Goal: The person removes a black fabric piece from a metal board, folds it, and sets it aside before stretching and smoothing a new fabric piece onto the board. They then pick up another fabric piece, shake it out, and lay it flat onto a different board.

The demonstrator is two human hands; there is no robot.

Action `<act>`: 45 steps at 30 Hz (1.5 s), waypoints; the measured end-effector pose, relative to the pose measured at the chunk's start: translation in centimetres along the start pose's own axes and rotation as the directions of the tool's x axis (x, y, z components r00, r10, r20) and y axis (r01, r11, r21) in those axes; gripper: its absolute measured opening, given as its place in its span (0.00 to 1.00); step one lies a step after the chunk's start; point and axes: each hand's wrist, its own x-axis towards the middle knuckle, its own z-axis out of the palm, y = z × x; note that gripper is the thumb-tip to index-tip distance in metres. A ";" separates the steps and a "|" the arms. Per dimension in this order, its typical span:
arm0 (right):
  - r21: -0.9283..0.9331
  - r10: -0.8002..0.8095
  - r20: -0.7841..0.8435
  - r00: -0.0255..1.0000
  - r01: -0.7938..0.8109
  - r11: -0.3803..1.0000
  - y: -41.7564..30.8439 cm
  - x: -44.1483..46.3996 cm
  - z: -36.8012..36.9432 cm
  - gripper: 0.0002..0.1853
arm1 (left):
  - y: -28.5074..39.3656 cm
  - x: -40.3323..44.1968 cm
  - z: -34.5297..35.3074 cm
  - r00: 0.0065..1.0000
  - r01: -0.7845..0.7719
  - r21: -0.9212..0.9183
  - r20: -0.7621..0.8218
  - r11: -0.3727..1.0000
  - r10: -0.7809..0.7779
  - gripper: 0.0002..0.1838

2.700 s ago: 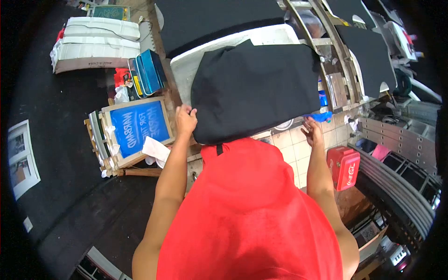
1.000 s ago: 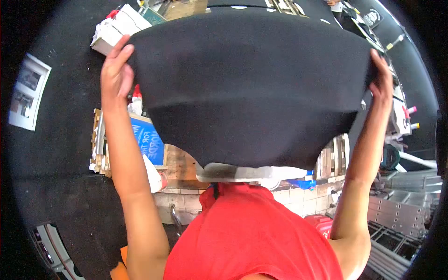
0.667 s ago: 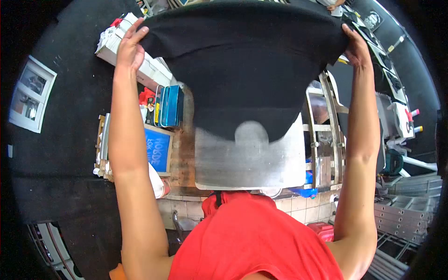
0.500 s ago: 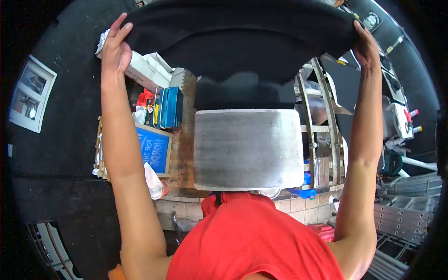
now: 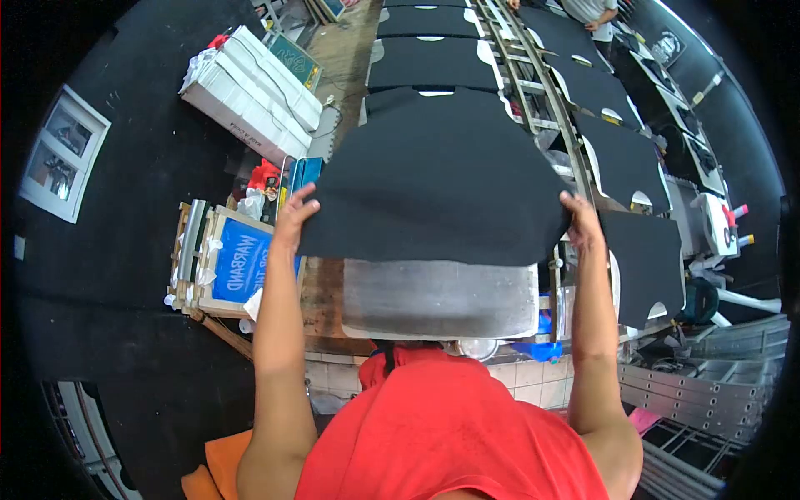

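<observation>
Between my hands a black cloth (image 5: 433,175) is stretched wide, its near edge over a grey flat board (image 5: 442,300). My left hand (image 5: 297,215) pinches the cloth's near left corner between thumb and fingers. At the near right corner, my right hand (image 5: 581,218) grips the edge. The near half of the board shows bare, and the cloth hides its far part. More boards covered in black (image 5: 429,62) stand in a row beyond.
Left are a blue-mesh screen frame (image 5: 242,260), white boxes (image 5: 250,96) and a blue metal case (image 5: 308,171). A wooden rack (image 5: 546,108) runs along the right, with black-covered boards beyond. Another person (image 5: 593,12) stands at the far right.
Both hands came down and closer together from high up. The cloth, earlier lifted above the board, now lies lower and covers the board's far part.
</observation>
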 end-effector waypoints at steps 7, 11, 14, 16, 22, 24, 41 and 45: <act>-0.016 0.275 -0.145 0.950 -0.280 0.960 11.3 -1.7 -4.1 0.10 | -12.1 -4.1 -2.2 0.978 0.168 -0.092 -0.112 0.981 -0.178 0.33; -0.021 0.363 -0.091 0.927 -0.366 0.930 17.5 -2.9 -7.0 0.13 | -16.8 -7.9 -2.8 0.890 0.322 -0.087 -0.311 0.943 -0.333 0.33; -0.260 0.501 -0.061 0.863 -0.499 0.827 21.0 -3.5 -10.4 0.20 | -17.6 -10.3 -2.8 0.833 0.503 0.060 -0.300 0.862 -0.465 0.26; -0.172 0.495 -0.106 0.862 -0.506 0.845 19.1 -6.3 -7.5 0.22 | -18.1 -11.2 -3.4 0.802 0.553 0.048 -0.301 0.832 -0.516 0.24; 0.069 0.325 -0.163 0.932 -0.318 0.946 14.5 -10.6 -4.6 0.16 | -13.2 -13.5 -1.8 0.832 0.497 0.097 -0.336 0.862 -0.442 0.15; 0.066 0.278 -0.156 0.948 -0.271 0.960 12.9 -11.7 -4.3 0.08 | -12.1 -14.1 -2.0 0.856 0.450 0.040 -0.306 0.892 -0.418 0.14; 0.028 0.173 -0.202 0.964 -0.171 0.985 18.1 -21.7 -6.4 0.09 | -12.8 -24.7 -1.1 0.905 0.301 -0.035 -0.304 0.953 -0.297 0.10; 0.084 0.084 -0.133 0.988 -0.073 0.994 22.4 -23.2 -8.5 0.10 | -16.6 -27.5 -2.7 0.920 0.276 -0.039 -0.278 0.960 -0.276 0.09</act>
